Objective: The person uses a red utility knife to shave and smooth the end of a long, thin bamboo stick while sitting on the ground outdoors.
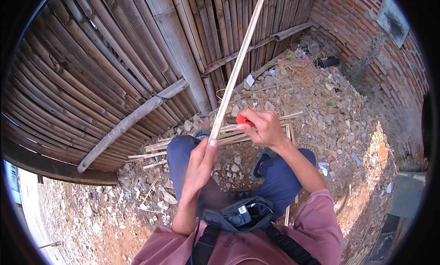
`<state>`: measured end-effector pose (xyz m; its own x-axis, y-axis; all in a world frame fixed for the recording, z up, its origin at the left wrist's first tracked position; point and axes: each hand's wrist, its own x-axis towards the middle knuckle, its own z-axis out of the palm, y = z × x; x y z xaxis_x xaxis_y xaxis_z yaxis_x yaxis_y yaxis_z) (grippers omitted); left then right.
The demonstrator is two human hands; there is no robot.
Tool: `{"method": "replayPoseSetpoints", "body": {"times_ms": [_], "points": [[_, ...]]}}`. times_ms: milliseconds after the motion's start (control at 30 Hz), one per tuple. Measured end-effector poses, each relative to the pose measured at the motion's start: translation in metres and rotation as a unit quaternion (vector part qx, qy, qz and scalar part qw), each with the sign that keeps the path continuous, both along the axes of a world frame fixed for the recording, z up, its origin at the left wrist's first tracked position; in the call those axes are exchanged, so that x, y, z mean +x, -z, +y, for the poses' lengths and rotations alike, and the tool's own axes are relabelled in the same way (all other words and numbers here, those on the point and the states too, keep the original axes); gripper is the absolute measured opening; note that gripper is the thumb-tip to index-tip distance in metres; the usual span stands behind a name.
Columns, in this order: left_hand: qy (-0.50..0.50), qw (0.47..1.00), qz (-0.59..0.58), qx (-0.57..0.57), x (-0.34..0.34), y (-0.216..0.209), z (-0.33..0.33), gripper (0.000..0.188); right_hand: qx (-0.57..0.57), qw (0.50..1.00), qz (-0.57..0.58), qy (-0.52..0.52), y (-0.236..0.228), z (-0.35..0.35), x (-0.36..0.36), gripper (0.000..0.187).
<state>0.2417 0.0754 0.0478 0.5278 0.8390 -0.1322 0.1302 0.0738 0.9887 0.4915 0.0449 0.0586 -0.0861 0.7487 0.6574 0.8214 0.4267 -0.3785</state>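
A long pale strip of split bamboo (236, 70) rises from my left hand (200, 162) toward the top of the view. My left fingers are closed round its lower end, with the thumb on top. My right hand (263, 127) is closed on a red-handled tool (245, 121), just right of the strip. Its working end, a dark blurred shape beside the strip, is too unclear to identify. A thin curl (226, 93) loops out by the strip's side. More bamboo strips (238, 137) lie on the ground beyond my knees.
A bamboo-pole wall (87, 77) with a crossbar (130, 123) stands close at the left and front. On the right is a brick wall (357, 40). Rubble (316, 100) and litter cover the ground. An open black waist bag (243, 215) rests at my lap.
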Motion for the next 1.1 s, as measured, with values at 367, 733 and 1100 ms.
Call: {"method": "replayPoseSetpoints", "body": {"times_ms": [367, 733, 1100], "points": [[0.031, 0.995, 0.050, 0.074, 0.016, -0.012, -0.010, 0.039, -0.023, 0.999, 0.023, -0.030, 0.003, -0.005, -0.002, 0.033], [0.027, 0.989, 0.088, 0.119, 0.018, -0.009, -0.009, 0.041, -0.035, 0.999, -0.005, -0.002, 0.002, -0.003, -0.002, 0.029], [0.007, 0.986, 0.091, 0.140, 0.019, -0.005, -0.006, 0.041, 0.006, 0.999, -0.035, 0.021, 0.002, 0.004, -0.003, 0.029]]}}
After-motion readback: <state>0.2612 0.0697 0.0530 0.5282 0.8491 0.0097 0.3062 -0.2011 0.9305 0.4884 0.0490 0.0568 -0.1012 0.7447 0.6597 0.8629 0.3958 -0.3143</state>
